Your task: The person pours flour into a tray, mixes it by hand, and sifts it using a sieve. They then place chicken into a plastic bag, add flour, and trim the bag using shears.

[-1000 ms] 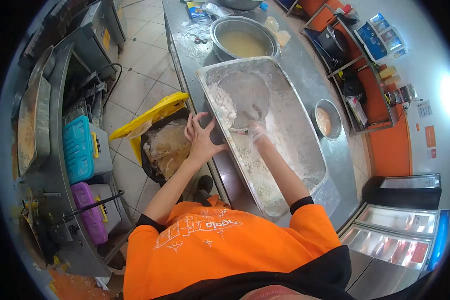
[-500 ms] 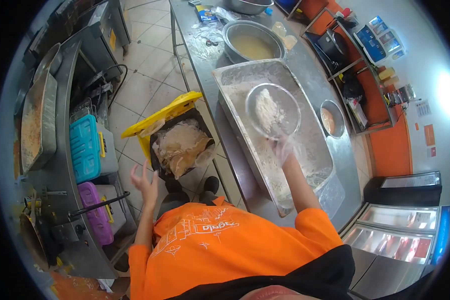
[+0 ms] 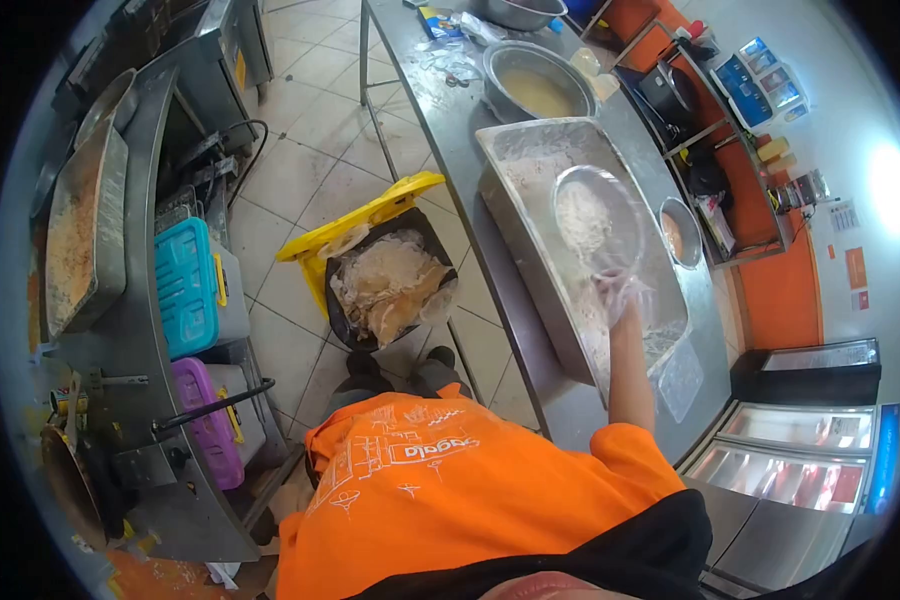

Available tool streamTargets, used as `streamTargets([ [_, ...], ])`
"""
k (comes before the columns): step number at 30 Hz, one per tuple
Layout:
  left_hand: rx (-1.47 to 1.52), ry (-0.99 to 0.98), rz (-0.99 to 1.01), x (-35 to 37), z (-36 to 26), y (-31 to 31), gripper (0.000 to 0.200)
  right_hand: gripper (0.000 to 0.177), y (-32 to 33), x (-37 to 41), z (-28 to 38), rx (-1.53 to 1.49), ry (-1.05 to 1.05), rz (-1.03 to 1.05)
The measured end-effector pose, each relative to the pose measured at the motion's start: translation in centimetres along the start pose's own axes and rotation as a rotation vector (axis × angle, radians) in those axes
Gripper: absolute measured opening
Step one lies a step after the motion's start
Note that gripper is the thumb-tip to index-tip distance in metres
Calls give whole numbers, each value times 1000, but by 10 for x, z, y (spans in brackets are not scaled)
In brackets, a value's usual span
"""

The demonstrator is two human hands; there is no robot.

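Note:
Over the large metal tray point(image 3: 530, 250) of flour, my right hand point(image 3: 622, 298), in a clear glove, is closed on the near edge of a round sieve point(image 3: 588, 222). Floury material lies in the sieve, towards its left side. The sieve is inside the tray's outline; whether it touches the flour cannot be told. My left hand is out of view; its arm is hidden beside the orange shirt. A black bin point(image 3: 390, 285) with a yellow lid point(image 3: 370, 215) stands on the floor left of the table, filled with plastic and floury scraps.
On the metal table point(image 3: 410, 60) are a pot of cloudy liquid point(image 3: 535, 90), a smaller bowl point(image 3: 680, 232) and a plastic lid point(image 3: 681, 380). To the left are a tray of crumbs point(image 3: 85, 235), a turquoise-lidded box point(image 3: 185, 285) and a purple-lidded box point(image 3: 208, 425). Fridges stand at the right.
My left hand has dropped out of view. My right hand and the sieve have shifted right in the picture, while the table and bin also appear further right as the view has turned.

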State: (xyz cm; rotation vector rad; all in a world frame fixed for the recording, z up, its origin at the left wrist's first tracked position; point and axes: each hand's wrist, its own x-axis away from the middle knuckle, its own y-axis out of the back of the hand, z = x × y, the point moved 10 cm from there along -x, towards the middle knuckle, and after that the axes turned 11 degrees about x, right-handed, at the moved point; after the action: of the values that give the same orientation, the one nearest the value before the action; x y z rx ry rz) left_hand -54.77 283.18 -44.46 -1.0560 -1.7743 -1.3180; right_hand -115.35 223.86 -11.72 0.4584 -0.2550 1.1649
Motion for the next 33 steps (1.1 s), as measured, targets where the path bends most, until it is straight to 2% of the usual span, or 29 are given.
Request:
streamTargets([
  [2,96,-32,25,-8,-5,0,50,13,2,13,5,-339,-60,-82],
  [3,143,-54,32,-13,-9,3,49,13,5,20,10,-333,-60,-87],
  [5,238,-109,50,-26,-27,9,49,11,7,36,39,-11,36,-52],
  [9,374,-233,71,-58,-72,40,48,9,-8,109,106,-119,50,-84],
  [12,375,-282,64,-74,-103,66,47,10,-28,122,119,-65,51,110],
  [13,376,-349,42,-73,-122,77,45,10,-33,127,112,-68,40,111],
  [15,377,-408,13,-69,-147,93,43,11,-68,149,115,-120,208,272],
  [16,314,-406,22,-67,-154,95,43,11,-89,166,111,-120,199,278],
  [17,254,-406,31,-65,-158,96,42,13,-116,186,106,-37,159,268],
  [18,256,-397,21,-60,-157,97,42,26,-136,195,100,45,117,261],
  [19,284,-395,25,-54,-157,96,42,57,-139,172,44,288,-117,206],
  [20,311,-391,29,-47,-154,94,42,76,-175,190,65,317,248,243],
  [21,313,-378,18,-35,-152,92,42,82,-202,192,55,378,501,314],
  [22,287,-351,26,-23,-148,89,42,90,-222,198,41,583,913,238],
  [23,260,-322,36,-14,-143,88,41,90,-240,187,11,582,906,254],
  [25,288,-261,15,-34,-84,79,40,92,-278,175,-30,1118,1046,102],
  [27,525,-206,142,-46,-37,65,40,91,-285,166,-45,1071,1013,95],
  [29,424,-147,119,-5,-42,72,38,91,-287,160,-50,1024,970,81],
  [31,285,-51,74,6,-19,79,36,85,-274,167,-26,880,1138,-44],
  [33,253,4,82,-2,9,74,35,81,-276,156,-14,958,1117,-54],
])
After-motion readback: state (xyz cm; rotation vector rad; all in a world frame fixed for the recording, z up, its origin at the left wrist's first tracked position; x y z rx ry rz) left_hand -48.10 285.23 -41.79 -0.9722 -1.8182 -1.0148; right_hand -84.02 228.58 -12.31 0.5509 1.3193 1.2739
